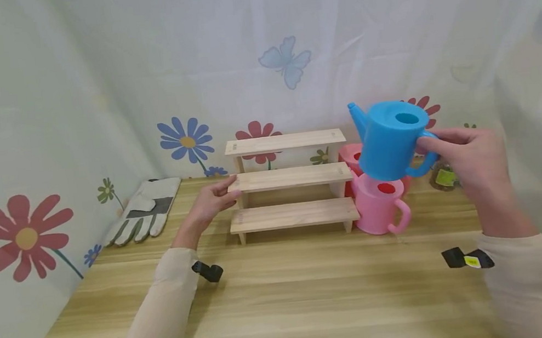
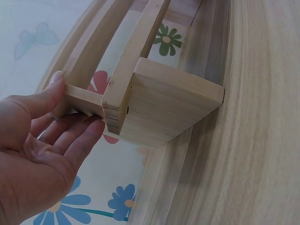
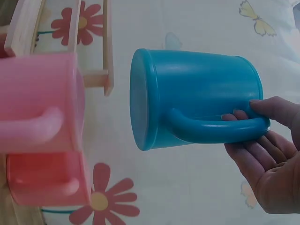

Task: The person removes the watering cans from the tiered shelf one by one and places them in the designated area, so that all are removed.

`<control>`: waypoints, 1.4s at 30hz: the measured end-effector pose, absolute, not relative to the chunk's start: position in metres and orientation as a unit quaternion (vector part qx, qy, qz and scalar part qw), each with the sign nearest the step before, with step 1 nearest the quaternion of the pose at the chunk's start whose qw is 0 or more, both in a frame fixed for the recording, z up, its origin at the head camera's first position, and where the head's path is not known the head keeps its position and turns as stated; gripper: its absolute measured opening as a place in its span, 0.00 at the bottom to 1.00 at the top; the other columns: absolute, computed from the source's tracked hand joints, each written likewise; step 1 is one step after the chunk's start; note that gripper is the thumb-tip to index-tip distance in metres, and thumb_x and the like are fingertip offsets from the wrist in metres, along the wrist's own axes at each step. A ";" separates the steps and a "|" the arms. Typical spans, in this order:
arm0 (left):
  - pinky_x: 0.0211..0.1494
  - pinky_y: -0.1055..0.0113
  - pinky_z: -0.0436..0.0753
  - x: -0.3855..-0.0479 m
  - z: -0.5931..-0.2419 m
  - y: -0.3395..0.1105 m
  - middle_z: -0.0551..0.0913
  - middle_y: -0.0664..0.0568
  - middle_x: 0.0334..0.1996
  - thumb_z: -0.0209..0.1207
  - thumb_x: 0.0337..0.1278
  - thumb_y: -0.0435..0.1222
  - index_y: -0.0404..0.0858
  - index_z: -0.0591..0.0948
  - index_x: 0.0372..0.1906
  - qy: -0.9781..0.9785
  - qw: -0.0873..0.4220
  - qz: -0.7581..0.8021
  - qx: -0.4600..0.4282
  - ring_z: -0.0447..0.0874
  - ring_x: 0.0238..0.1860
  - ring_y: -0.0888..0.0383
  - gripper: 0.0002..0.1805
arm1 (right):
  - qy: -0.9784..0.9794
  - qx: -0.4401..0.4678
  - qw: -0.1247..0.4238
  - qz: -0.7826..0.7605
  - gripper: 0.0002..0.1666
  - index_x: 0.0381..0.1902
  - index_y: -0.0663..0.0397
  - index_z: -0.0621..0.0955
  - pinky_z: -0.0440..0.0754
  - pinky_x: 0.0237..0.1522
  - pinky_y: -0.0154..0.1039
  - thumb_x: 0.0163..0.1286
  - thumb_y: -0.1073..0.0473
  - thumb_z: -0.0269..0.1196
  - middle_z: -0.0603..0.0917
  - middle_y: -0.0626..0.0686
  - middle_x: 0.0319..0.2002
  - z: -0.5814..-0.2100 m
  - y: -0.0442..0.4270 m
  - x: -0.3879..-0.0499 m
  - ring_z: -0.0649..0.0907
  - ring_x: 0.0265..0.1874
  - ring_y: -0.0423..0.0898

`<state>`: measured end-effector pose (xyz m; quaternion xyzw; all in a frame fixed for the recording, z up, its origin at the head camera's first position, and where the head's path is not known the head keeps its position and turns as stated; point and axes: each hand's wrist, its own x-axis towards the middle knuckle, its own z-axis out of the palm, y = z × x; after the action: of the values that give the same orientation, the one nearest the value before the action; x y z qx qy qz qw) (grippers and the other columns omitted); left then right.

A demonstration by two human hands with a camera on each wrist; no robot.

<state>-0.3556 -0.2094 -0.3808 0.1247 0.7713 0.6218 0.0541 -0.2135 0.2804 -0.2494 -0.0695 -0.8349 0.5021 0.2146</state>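
My right hand grips the handle of a blue watering can, holding it in the air above the other cans. Its spout points left in the head view. Below it a pink watering can stands on the table against the right end of a three-tier wooden shelf. Partly hidden behind the pink one is a red watering can. At the shelf's other end, my left hand pinches the left edge of the middle tier, thumb above and fingers beneath in the left wrist view.
Grey and white work gloves lie at the table's back left. A small jar with a green label sits at the right behind my right hand. Flower-printed curtains hang round the wooden table.
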 end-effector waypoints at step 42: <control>0.63 0.59 0.78 -0.356 -0.384 -0.209 0.60 0.46 0.76 0.63 0.67 0.41 0.44 0.66 0.75 0.783 0.048 0.605 0.136 0.71 0.68 0.47 0.34 | -0.889 0.022 -0.012 0.457 0.20 0.46 0.73 0.84 0.86 0.38 0.33 0.71 0.56 0.67 0.90 0.49 0.34 -0.316 0.412 -0.220 0.87 0.35 0.36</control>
<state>-0.3557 -0.2093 -0.3835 0.1364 0.7830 0.6050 0.0481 -0.2200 0.4120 -0.3162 0.0223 -0.8891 0.4569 -0.0115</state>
